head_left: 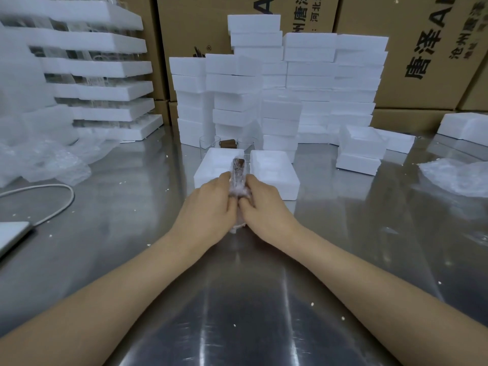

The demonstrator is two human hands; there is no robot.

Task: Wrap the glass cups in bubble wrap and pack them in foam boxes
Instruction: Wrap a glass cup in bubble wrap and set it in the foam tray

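Stacks of white foam boxes are standing at the back of the shiny steel table, and two open white foam trays are lying just beyond the hands. The left hand and right hand are reaching forward side by side, their fingers curling around a bubble-wrapped, brown-lidded glass cup between them.

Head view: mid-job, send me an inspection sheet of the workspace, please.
Surface: steel table, shiny, dotted with white foam crumbs.
Job's things: wrapped cup held in front of two foam boxes lying side by side; bare glass cups behind them.
Clutter: loose bubble wrap at left, another wrap heap at right.
Grippers: left hand and right hand both grip the wrapped cup, fingers curled.
Cables: white cable loops at left near a grey device.
Surroundings: foam box stacks, cardboard cartons behind.
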